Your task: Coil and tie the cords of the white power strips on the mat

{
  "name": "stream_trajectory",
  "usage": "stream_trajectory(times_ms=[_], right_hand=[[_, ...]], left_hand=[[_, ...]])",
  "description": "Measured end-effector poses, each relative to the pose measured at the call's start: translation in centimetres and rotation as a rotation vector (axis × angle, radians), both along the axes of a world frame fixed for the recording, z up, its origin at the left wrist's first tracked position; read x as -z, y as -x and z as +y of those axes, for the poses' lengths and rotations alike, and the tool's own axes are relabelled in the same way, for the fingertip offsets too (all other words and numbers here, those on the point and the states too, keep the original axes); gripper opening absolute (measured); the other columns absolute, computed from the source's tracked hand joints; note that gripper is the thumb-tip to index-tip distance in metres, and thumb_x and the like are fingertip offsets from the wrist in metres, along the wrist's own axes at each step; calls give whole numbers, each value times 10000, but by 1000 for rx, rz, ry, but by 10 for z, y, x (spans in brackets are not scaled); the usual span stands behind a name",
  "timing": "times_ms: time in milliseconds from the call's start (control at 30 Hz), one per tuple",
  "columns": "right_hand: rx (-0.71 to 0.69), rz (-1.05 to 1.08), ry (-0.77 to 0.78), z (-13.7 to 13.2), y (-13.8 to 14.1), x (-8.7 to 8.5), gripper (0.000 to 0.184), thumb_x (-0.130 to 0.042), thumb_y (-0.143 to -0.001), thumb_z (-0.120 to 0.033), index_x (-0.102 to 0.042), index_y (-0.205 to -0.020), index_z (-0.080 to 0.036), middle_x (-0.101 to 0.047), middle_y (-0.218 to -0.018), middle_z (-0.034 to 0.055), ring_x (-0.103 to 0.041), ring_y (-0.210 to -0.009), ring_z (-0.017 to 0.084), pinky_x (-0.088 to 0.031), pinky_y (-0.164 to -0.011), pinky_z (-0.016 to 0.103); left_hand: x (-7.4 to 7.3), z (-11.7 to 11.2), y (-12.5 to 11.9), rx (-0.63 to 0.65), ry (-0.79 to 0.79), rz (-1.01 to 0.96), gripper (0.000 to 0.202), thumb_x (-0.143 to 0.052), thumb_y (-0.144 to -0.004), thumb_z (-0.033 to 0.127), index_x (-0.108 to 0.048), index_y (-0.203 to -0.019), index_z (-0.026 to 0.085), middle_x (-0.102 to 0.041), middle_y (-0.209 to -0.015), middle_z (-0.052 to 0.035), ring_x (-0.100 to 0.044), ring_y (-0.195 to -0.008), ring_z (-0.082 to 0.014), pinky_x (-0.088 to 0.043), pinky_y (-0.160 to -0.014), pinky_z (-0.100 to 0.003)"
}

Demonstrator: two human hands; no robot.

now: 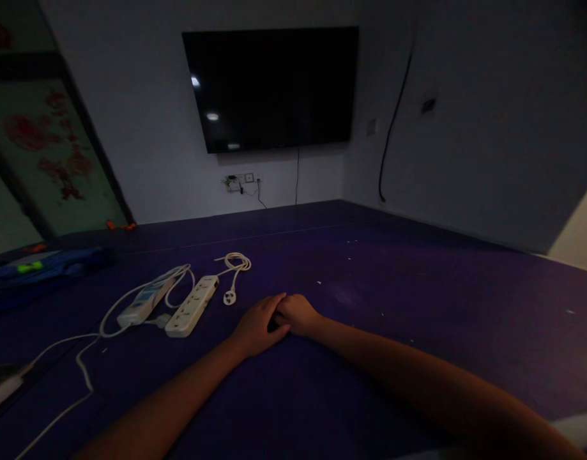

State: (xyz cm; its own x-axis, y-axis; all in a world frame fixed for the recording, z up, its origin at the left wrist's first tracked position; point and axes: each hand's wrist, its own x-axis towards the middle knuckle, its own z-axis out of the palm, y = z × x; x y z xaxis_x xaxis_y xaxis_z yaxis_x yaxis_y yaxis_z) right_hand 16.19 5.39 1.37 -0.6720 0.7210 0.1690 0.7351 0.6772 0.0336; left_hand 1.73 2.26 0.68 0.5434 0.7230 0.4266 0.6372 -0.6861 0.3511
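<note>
My left hand (256,328) and my right hand (297,314) meet low over the purple surface (293,402), in the middle of the view. The left fingers reach across and rest closed around the curled fingers of the right hand. The right hand is closed, its fingertips partly hidden under the left. No object shows in either hand. Left of them lies a white power strip (193,306) with several sockets. Its coiled cord ends in a plug (229,297) lying nearest my left hand.
A second power strip (147,301) with a blue label and looped white cable lies further left. Blue cloth (58,265) lies by the left edge. A black television (278,89) hangs on the far wall above wall sockets (245,180). Small white scraps dot the purple surface.
</note>
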Motion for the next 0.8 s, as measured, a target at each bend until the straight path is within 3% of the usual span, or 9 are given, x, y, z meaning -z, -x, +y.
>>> stream_trajectory(times_ms=[800], right_hand=[[2,20,-9,-2,0,0,257,-428,-795,-208,-608,-970,-151,-659,-895,82,-623,-766,193,-399,-593,230]], left_hand=[[-2,-1,-1,-3,27,-9,588,-548,-753,345,-339,-1285,204,-482,-1254,-98,-452,-1142,-227,-369,-964,-393]])
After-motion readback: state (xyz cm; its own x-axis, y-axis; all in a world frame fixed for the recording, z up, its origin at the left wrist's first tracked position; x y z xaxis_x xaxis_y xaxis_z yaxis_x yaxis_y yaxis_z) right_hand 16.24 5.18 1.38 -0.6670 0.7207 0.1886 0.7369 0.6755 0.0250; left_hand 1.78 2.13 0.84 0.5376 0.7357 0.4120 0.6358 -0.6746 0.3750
